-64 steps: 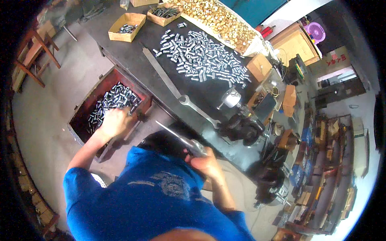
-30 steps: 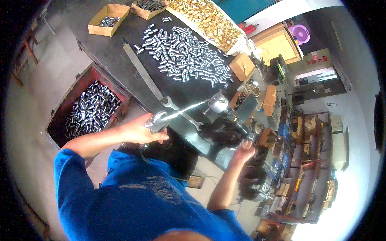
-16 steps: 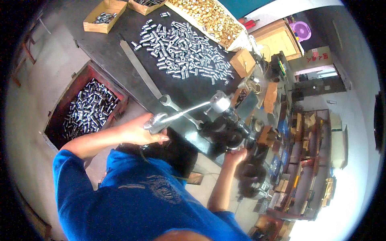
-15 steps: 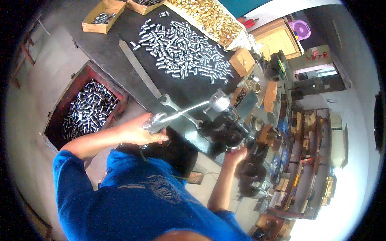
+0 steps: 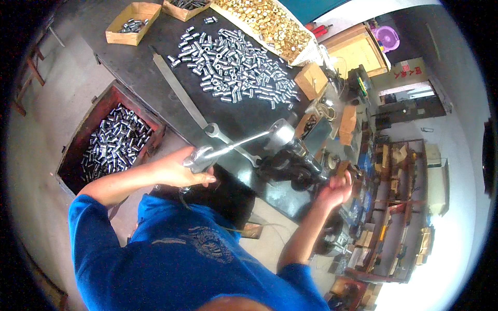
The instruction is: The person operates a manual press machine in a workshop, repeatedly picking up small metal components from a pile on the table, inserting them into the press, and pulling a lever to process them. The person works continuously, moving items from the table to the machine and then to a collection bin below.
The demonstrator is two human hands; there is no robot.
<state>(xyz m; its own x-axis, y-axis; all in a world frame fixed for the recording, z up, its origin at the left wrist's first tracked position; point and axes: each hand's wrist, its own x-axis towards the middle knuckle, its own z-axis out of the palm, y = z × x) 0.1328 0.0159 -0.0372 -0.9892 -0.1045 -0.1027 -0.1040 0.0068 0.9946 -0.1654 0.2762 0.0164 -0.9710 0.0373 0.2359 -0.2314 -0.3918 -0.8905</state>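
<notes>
My left hand (image 5: 181, 168) is wrapped round the grip of a silver air blow gun (image 5: 199, 157). A long thin rod runs from the gun to the round metal head (image 5: 280, 132) of a dark bench machine, and its tip appears to touch or overlap that head. Behind the head a metal cylinder (image 5: 305, 155) slopes down to the right. My right hand (image 5: 337, 191) is at the cylinder's lower end, fingers curled; what they hold is too unclear to name. An open-ended wrench (image 5: 220, 136) lies beyond the rod, on the dark bench (image 5: 155, 83).
Many small metal sleeves (image 5: 233, 67) are heaped on the bench beside a long flat file (image 5: 179, 90). Brass nuts fill a white tray (image 5: 310, 54). A red-walled bin (image 5: 78, 132) of metal parts stands left. Cardboard boxes (image 5: 128, 39) sit at the back; shelves (image 5: 399, 207) stand right.
My right hand has moved up and to the right along the machine, to the cylinder's lower end. My left hand and the blow gun have barely moved.
</notes>
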